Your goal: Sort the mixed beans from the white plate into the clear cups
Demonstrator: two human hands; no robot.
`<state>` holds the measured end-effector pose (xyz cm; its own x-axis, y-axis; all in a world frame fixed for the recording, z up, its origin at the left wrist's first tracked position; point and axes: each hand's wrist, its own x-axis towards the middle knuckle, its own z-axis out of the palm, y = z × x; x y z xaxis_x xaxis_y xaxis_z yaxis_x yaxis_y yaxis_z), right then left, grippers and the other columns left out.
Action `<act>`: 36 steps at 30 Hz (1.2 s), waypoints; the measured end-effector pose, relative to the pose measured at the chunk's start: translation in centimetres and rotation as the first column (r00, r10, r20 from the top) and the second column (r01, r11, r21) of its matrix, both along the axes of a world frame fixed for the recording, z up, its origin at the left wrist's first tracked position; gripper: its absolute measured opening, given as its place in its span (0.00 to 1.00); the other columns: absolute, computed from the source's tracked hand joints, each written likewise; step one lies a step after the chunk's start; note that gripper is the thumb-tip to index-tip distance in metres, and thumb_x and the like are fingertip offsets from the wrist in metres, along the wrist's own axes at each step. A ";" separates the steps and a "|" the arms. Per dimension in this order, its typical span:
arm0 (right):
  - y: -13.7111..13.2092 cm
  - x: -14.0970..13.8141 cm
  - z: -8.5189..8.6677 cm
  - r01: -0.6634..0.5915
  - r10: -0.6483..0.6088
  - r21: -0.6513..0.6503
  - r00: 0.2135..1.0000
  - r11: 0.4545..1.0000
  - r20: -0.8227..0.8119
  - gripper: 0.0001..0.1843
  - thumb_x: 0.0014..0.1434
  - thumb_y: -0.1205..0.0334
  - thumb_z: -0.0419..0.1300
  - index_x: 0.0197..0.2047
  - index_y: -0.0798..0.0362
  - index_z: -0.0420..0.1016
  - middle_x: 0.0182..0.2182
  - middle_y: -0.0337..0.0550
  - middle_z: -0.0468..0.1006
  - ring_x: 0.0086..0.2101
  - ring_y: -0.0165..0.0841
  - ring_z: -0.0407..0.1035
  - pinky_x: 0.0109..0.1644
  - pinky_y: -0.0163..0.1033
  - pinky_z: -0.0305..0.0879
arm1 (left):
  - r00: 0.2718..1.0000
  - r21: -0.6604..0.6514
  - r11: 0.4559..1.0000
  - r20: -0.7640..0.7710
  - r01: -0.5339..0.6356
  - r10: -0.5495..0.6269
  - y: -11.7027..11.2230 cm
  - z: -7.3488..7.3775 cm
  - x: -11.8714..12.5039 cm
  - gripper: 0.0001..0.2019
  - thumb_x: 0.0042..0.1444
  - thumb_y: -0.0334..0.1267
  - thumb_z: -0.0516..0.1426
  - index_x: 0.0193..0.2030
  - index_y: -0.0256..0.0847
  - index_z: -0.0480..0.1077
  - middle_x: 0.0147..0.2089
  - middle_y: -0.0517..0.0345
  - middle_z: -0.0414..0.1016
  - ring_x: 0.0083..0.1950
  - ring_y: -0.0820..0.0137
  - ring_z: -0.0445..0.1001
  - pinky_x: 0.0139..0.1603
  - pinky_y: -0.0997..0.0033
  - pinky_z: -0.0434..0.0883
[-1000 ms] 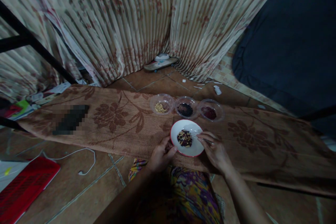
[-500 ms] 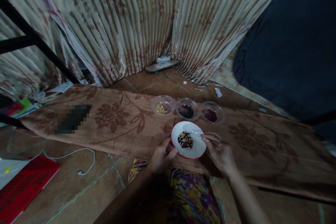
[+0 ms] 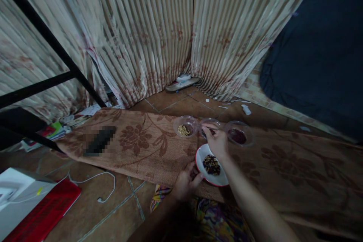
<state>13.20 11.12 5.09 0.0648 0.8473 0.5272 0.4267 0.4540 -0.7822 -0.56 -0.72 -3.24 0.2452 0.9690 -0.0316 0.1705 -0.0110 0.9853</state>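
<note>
My left hand (image 3: 185, 182) grips the near left rim of a white dish (image 3: 200, 153) with a red edge, thumb on top. Inside the dish lies a mix of dark and yellowish beans (image 3: 211, 165). My right hand (image 3: 217, 140) reaches over the dish, its fingers closed and dipped at the middle clear cup (image 3: 212, 120). The spoon it held a moment before is hidden by the fingers. To the left stands a clear cup (image 3: 193, 120) of yellowish beans (image 3: 183, 130); to the right, another clear cup (image 3: 247, 128) holds dark red beans (image 3: 237, 136).
A brown flower-patterned cloth (image 3: 159, 159) covers the long, low bench. A blurred dark object (image 3: 100, 141) lies at its left. Beyond are striped curtains (image 3: 147, 38) and a skateboard-like board (image 3: 183, 84). A red and white box (image 3: 47, 211) and white cable (image 3: 113, 181) are lower left.
My right hand has moved from the dish up and forward to the middle cup. My left hand stays on the dish, which looks tilted now. The whole view has shifted somewhat.
</note>
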 end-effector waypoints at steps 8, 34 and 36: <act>-4.3 4.2 0.3 0.133 -0.134 -0.023 0.991 0.991 -0.019 0.13 0.59 0.53 0.57 0.35 0.53 0.79 0.37 0.48 0.80 0.41 0.38 0.73 0.47 0.44 0.69 | 1.000 -0.017 1.000 -0.014 -0.010 0.010 -0.1 0.3 0.0 0.23 0.57 0.43 0.56 0.59 0.39 0.64 0.31 0.59 0.71 0.31 0.71 0.68 0.32 0.75 0.65; -10.6 10.3 -3.8 -0.028 0.141 -0.327 0.934 0.945 0.328 0.14 0.63 0.52 0.53 0.39 0.48 0.78 0.41 0.44 0.77 0.44 0.38 0.71 0.49 0.43 0.66 | 1.000 -0.024 1.000 0.023 0.001 0.000 -0.3 -0.3 0.1 0.20 0.60 0.44 0.55 0.57 0.39 0.65 0.36 0.58 0.70 0.35 0.70 0.69 0.38 0.74 0.68; -10.6 10.3 -3.8 -0.019 0.136 -0.334 0.934 0.942 0.330 0.15 0.63 0.52 0.53 0.39 0.48 0.78 0.40 0.44 0.77 0.44 0.38 0.71 0.48 0.43 0.66 | 1.000 -0.024 1.000 0.027 0.009 -0.008 -0.3 -0.2 0.1 0.21 0.60 0.44 0.55 0.58 0.39 0.64 0.35 0.59 0.70 0.35 0.71 0.68 0.37 0.74 0.67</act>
